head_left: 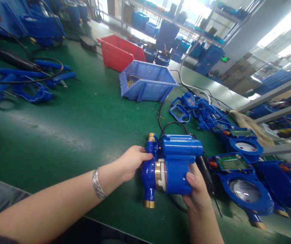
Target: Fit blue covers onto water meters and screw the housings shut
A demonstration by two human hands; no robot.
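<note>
A blue water meter [178, 173] with brass threaded ends lies on its side between my two hands, over the green bench top. My left hand [133, 162] grips its pipe body near the upper brass end, thumb across the pipe. The fingers of my right hand [197, 184] wrap round the blue plastic housing from the right, with the thumb on its face. Just behind my right hand lies a black electric screwdriver [206, 174], its thin bit pointing toward the front edge. Part of its body is hidden by the meter.
On the right stand several meters with exposed circuit boards [233, 162]. Loose blue covers [183, 110] are piled behind them. A blue bin [150, 81] with small brass screws and a red bin [120, 51] sit at the back. Blue brackets [31, 84] and a black cabled tool [13, 59] lie left.
</note>
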